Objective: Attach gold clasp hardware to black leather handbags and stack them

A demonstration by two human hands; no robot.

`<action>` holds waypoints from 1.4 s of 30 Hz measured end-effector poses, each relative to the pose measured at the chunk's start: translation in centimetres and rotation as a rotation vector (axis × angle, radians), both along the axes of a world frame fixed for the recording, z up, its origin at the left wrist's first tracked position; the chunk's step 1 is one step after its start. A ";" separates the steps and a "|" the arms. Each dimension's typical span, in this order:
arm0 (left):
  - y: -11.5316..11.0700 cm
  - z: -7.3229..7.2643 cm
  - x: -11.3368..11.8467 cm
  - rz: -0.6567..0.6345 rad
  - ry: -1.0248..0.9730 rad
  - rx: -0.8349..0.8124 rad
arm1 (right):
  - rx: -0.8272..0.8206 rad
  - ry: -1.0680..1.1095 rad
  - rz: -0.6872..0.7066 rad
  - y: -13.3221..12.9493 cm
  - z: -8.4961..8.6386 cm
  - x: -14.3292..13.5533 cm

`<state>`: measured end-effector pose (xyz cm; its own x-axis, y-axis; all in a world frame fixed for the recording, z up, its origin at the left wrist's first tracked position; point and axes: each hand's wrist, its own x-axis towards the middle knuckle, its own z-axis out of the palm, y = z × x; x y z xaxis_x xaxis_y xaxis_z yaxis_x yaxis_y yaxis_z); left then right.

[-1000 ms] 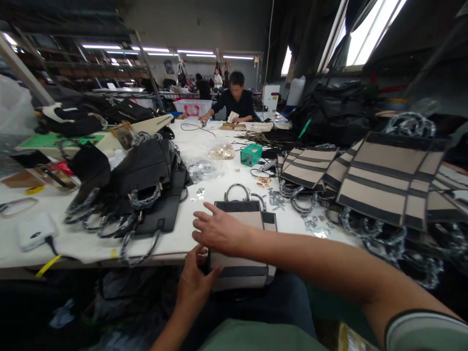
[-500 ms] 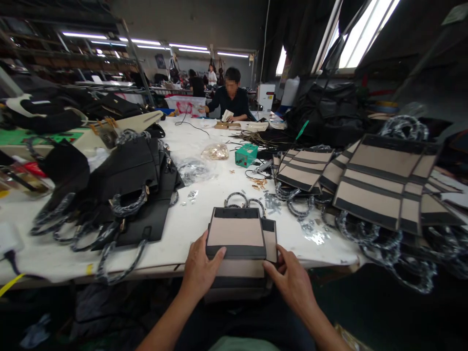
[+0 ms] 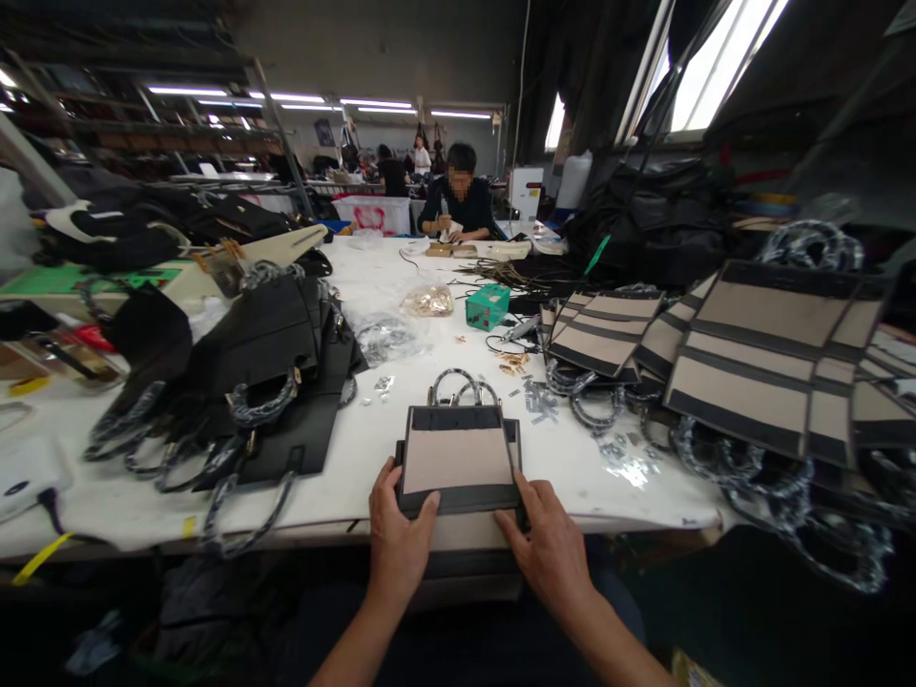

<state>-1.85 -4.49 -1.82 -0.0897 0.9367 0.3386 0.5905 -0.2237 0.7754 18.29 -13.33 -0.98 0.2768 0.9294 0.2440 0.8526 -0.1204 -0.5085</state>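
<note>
Centred at the near table edge is a beige and black handbag panel (image 3: 458,458), with plastic-wrapped ring handles (image 3: 462,377) at its far side. A second panel part shows beneath it, and its lower portion hangs over the edge toward my lap. My left hand (image 3: 402,530) grips the left edge, thumb on top and fingers partly hidden beyond the side. On the right edge, my right hand (image 3: 548,534) holds with thumb and fingers closed around the corner. Small gold fittings (image 3: 513,363) and silver metal tabs (image 3: 540,399) lie beyond the handles.
Black bag panels with wrapped handles (image 3: 264,334) are heaped at left. Beige and black panels (image 3: 751,353) pile up at right. A green box (image 3: 488,307) and a bag of fittings (image 3: 427,301) stand mid-table. A co-worker (image 3: 462,200) sits across the table.
The upper panel and the one beneath now line up more closely. My right hand has shifted left and in. The co-worker's hands have come together, and the view has turned slightly left.
</note>
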 end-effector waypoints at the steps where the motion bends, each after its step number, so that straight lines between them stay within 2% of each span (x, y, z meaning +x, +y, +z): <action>1: 0.0 0.1 -0.1 -0.007 -0.012 -0.014 | 0.006 0.005 -0.001 -0.1 0.2 0.1; 4: -0.3 0.6 -0.3 -0.009 -0.025 -0.018 | 0.011 0.018 -0.007 0.1 1.1 0.1; 6: -0.6 1.0 -0.2 -0.001 -0.010 0.034 | 0.022 0.030 0.032 0.7 1.7 -0.1; 8: -0.8 1.4 0.0 -0.024 -0.001 0.088 | 0.058 0.056 0.081 1.6 2.2 -0.4; 10: -0.8 1.7 0.0 -0.052 -0.020 0.067 | 0.122 0.077 0.075 2.6 2.2 -0.5; 14: 0.1 2.2 -0.8 -0.005 -0.147 -0.181 | 0.175 0.047 0.033 3.7 1.1 -0.3; 17: 0.6 2.9 -1.5 -0.087 -0.393 -0.398 | 0.159 0.016 0.067 3.5 0.1 0.1; 20: 0.2 4.5 -1.6 -0.140 -0.654 -0.504 | 0.156 -0.007 0.080 3.0 -0.2 0.4; 22: -0.6 6.0 -1.3 -0.184 -0.731 -0.525 | 0.144 -0.019 0.085 2.5 0.1 0.6; 25: -2.7 8.3 -0.5 -0.374 -0.746 -0.543 | 0.124 0.015 0.064 1.4 1.6 0.9; 29: -5.9 10.7 1.0 -0.649 -0.743 -0.580 | 0.071 0.339 0.065 -1.4 5.2 0.7; 31: -7.1 11.3 1.9 -0.804 -0.788 -0.579 | 0.054 0.509 0.066 -3.2 7.3 0.6; 34: -8.7 11.3 3.4 -1.069 -0.822 -0.559 | 0.049 0.640 0.001 -6.3 9.6 0.5; 36: -9.7 10.8 4.6 -1.198 -0.787 -0.536 | 0.032 0.722 -0.105 -8.4 10.1 0.5; 38: -10.8 10.3 5.6 -1.291 -0.732 -0.505 | 0.064 0.831 -0.248 -10.3 9.8 0.4; 42: -12.7 10.3 6.6 -1.372 -0.575 -0.390 | 0.262 1.003 -0.490 -12.5 8.5 -0.5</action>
<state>4.75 -17.20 8.52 0.8603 0.4238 0.2833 -0.2839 -0.0633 0.9568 17.82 -25.84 7.57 0.7743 0.6212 -0.1203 -0.0598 -0.1175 -0.9913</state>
